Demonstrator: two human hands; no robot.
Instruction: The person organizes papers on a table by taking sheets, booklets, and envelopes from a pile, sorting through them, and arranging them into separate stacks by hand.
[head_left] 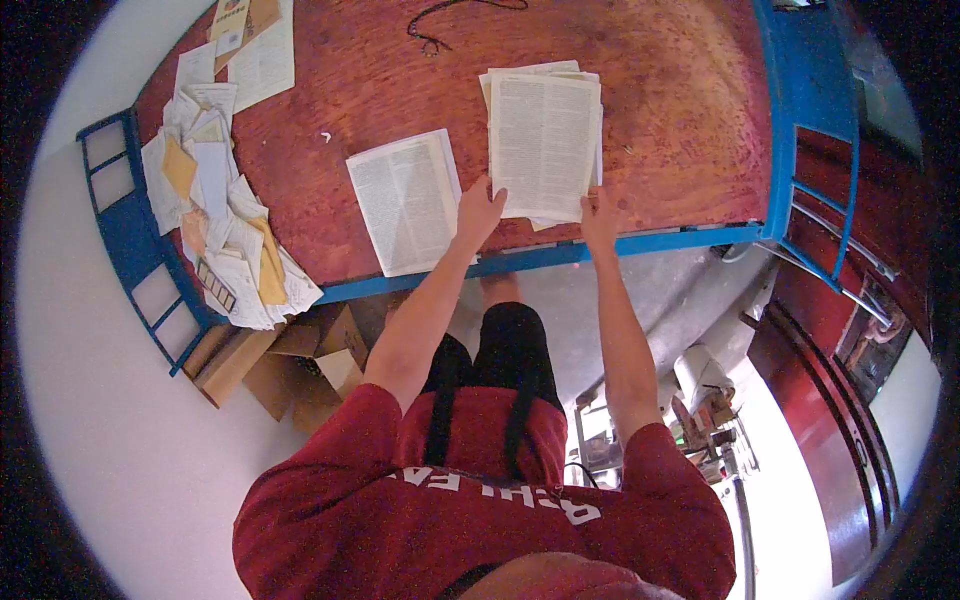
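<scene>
A stack of printed pages [545, 140] lies on the reddish wooden board [330, 80], its sheets slightly out of line. My left hand [482, 212] is closed at the stack's lower left corner, thumb on the top sheet. At the lower right corner my right hand [599, 215] pinches the edge of the stack. Left of my left hand is a second stack of printed pages [403, 205], set at a tilt near the board's front edge.
Loose papers and envelopes [215, 200] pile along the left side. A dark cord [430, 30] lies at the far edge. Blue metal rails [800, 130] frame the board. Below stand an open cardboard box [300, 365] and cluttered items [705, 400].
</scene>
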